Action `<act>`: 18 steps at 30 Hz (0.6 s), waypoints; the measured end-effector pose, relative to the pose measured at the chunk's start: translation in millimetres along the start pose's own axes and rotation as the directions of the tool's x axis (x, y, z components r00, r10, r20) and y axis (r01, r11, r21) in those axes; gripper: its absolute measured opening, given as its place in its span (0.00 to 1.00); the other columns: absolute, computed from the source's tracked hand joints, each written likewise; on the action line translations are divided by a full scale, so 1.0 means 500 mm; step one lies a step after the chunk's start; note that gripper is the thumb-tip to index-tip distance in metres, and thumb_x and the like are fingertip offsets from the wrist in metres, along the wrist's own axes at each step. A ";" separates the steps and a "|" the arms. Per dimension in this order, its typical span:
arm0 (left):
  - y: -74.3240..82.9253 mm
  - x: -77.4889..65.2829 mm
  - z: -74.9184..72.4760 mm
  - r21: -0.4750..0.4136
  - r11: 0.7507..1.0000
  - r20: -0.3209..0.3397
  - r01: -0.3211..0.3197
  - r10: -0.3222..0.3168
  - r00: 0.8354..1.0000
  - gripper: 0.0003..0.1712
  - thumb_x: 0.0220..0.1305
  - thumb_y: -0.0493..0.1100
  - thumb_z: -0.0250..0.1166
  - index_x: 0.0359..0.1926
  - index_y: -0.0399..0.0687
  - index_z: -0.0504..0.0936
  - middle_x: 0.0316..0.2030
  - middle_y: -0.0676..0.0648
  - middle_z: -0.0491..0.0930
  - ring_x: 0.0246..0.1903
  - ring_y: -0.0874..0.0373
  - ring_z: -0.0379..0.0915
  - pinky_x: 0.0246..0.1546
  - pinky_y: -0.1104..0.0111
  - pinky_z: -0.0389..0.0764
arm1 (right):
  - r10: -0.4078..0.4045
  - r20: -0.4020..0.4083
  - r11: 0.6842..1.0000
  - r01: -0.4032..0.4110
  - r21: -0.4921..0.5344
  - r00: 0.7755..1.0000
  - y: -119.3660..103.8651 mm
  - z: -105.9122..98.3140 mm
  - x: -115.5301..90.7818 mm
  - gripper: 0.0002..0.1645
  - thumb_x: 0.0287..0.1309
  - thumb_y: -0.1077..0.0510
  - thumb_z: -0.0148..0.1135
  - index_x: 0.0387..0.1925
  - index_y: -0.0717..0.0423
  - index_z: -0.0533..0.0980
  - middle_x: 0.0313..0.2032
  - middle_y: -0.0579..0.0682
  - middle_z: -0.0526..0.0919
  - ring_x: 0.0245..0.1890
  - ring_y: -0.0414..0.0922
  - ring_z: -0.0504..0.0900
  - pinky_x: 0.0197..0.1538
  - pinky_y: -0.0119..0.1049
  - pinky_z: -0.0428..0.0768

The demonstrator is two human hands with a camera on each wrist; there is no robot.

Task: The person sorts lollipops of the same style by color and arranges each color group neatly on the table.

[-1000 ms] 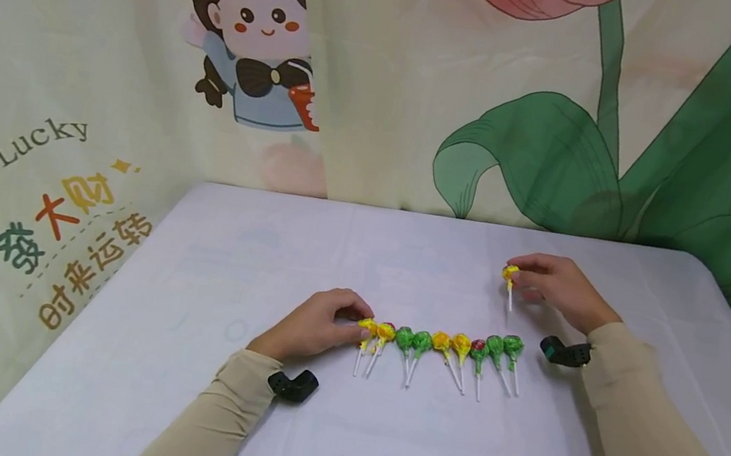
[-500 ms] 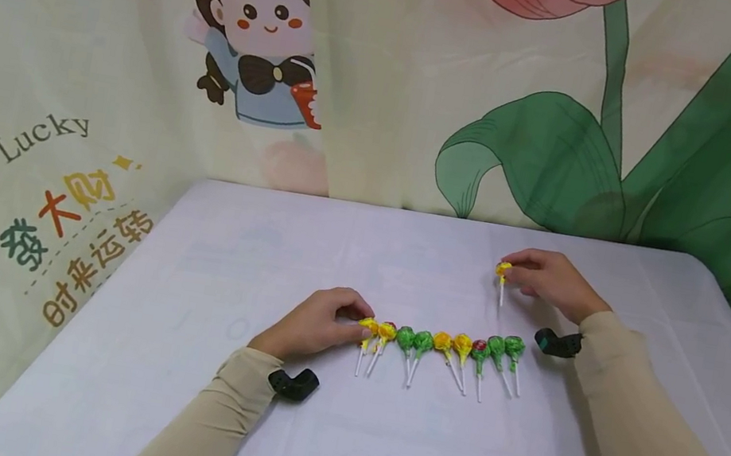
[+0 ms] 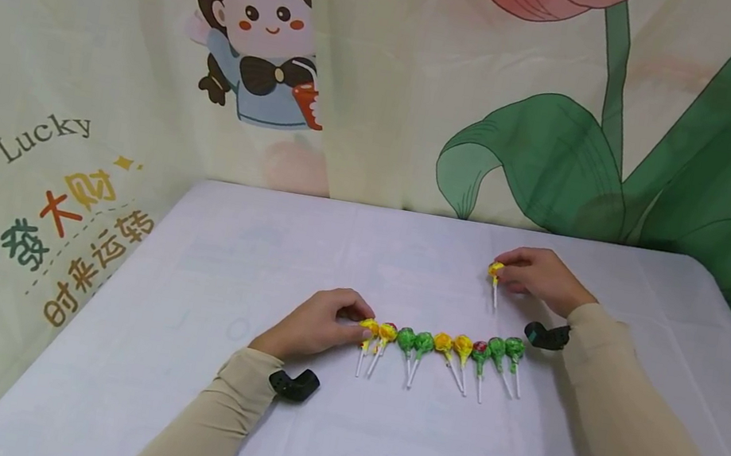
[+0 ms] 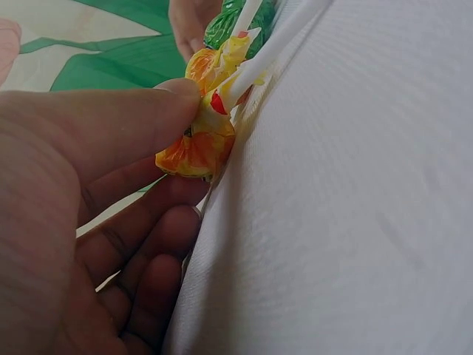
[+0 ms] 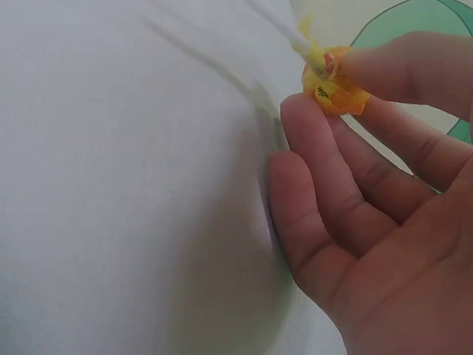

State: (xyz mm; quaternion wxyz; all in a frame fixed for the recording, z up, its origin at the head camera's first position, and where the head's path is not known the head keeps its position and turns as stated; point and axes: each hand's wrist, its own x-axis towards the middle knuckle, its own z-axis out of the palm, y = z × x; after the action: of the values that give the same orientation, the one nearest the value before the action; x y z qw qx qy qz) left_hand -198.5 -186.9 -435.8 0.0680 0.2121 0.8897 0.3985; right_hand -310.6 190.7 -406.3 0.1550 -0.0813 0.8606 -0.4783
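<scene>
Several wrapped lollipops lie in a row on the white table, heads away and white sticks toward me. At the row's left end, my left hand [image 3: 320, 324] pinches a yellow lollipop [image 4: 199, 151] between thumb and fingers. Beside it lies another yellow lollipop [image 3: 387, 333], followed by green lollipops [image 3: 424, 343], yellow lollipops [image 3: 463, 346], a red-and-green lollipop [image 3: 480, 350] and more green lollipops [image 3: 515, 349]. Beyond the row, toward the back, my right hand [image 3: 542, 278] pinches a yellow lollipop [image 5: 336, 92] by its head, stick hanging down. Its shadow falls on the cloth in the right wrist view.
A white cloth covers the table [image 3: 304, 250]. Its far edge meets a printed backdrop [image 3: 386, 102] with a cartoon figure, a flower and lettering. A black wrist camera [image 3: 294, 385] sits on the left wrist, another wrist camera [image 3: 546, 337] on the right.
My right hand has moved a little to the left with its yellow lollipop, above the back of the table. The left hand and the row have stayed in place.
</scene>
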 end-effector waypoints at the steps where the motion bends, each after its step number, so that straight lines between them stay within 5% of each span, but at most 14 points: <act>1: -0.001 0.000 0.000 -0.001 1.000 -0.001 0.000 0.000 1.000 0.10 0.62 0.46 0.72 0.44 0.58 0.84 0.41 0.58 0.80 0.44 0.61 0.75 0.51 0.61 0.75 | 0.001 -0.001 1.000 -0.001 0.000 1.000 -0.001 0.001 0.001 0.23 0.68 0.57 0.63 0.60 0.61 0.75 0.56 0.59 0.78 0.52 0.54 0.78 0.56 0.42 0.79; 18: 0.000 -0.001 0.001 -0.011 1.000 0.000 0.011 -0.011 1.000 0.09 0.63 0.46 0.72 0.44 0.59 0.84 0.41 0.58 0.80 0.44 0.61 0.75 0.51 0.61 0.75 | 0.043 -0.027 0.998 -0.044 -0.048 0.999 -0.013 0.015 0.020 0.21 0.69 0.56 0.61 0.59 0.61 0.76 0.55 0.59 0.79 0.49 0.53 0.77 0.53 0.40 0.78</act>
State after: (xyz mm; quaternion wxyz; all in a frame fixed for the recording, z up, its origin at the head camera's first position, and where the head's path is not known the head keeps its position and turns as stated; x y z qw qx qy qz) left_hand -198.1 -186.5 -436.1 0.0712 0.2067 0.8888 0.4029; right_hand -317.3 178.3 -406.6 0.1520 -0.0601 0.8756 -0.4546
